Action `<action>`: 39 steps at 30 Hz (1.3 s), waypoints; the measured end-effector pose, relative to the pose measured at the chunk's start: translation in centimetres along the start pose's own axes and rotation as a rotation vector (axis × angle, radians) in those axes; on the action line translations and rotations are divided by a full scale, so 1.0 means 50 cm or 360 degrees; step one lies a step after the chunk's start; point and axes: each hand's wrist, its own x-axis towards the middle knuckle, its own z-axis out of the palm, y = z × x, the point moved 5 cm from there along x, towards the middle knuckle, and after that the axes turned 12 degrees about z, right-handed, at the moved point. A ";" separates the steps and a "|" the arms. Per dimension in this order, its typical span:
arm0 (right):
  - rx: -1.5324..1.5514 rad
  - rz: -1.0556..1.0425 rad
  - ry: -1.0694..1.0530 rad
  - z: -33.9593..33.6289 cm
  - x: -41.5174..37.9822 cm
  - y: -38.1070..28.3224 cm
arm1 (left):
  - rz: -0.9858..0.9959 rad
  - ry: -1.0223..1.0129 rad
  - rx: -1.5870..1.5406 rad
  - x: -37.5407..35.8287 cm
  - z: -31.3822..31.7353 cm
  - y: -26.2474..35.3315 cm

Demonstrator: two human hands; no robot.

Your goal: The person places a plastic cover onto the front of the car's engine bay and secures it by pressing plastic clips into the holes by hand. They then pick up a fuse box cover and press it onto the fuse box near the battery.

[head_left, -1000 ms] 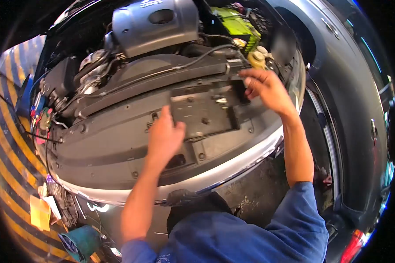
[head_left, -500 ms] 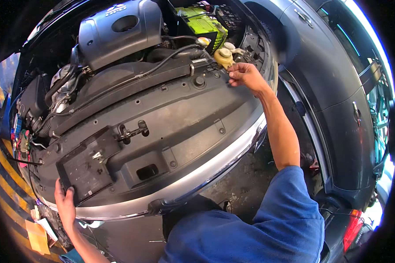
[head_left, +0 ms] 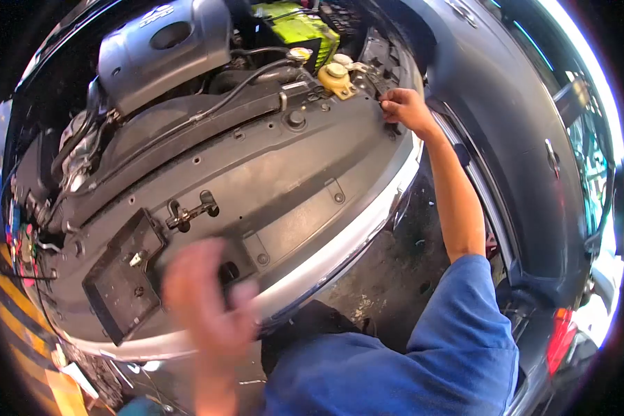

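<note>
Right hand (head_left: 405,111) pinched by the black cover (head_left: 291,170), upper right, contents hidden!
Left hand (head_left: 208,295) hung spread, lower left; the cover looked light, stiff, best held by its edges.

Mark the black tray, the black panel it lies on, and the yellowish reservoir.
Black tray (head_left: 113,281): head view, bare part of its floor.
Black panel (head_left: 263,182): head view, bare middle of its upper surface.
Yellowish reservoir (head_left: 333,83): head view, its body, below the cap.
</note>
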 end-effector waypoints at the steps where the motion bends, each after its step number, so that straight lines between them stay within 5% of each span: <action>1: -0.0045 -0.0053 0.0055 0.001 -0.007 -0.004 | 0.0071 -0.0121 -0.0248 0.029 0.075 0.030; 4: -0.0496 -0.0169 0.0088 -0.013 -0.008 -0.037 | 0.0322 -0.0277 -0.0233 0.117 0.244 0.074; 8: -0.0485 -0.0314 0.0041 -0.022 0.032 -0.050 | 0.0552 -0.0409 -0.0100 0.227 0.364 0.095; 13: -0.0803 -0.0476 -0.0171 -0.012 0.074 -0.088 | 0.0551 -0.0541 -0.0026 0.345 0.498 0.093; 14: -0.0898 -0.0735 -0.0172 -0.010 0.089 -0.086 | 0.0523 -0.0557 -0.0025 0.369 0.521 0.088; 24: -0.0807 -0.1151 -0.0670 -0.002 0.099 -0.108 | 0.0373 -0.0488 0.0254 0.415 0.550 0.070; 29: -0.0931 -0.1319 -0.0620 0.006 0.090 -0.119 | 0.0355 -0.0463 0.0159 0.421 0.542 0.070; 39: -0.1919 -0.1411 -0.0336 0.079 0.035 -0.148 | 0.0430 -0.0246 0.0054 0.405 0.547 0.057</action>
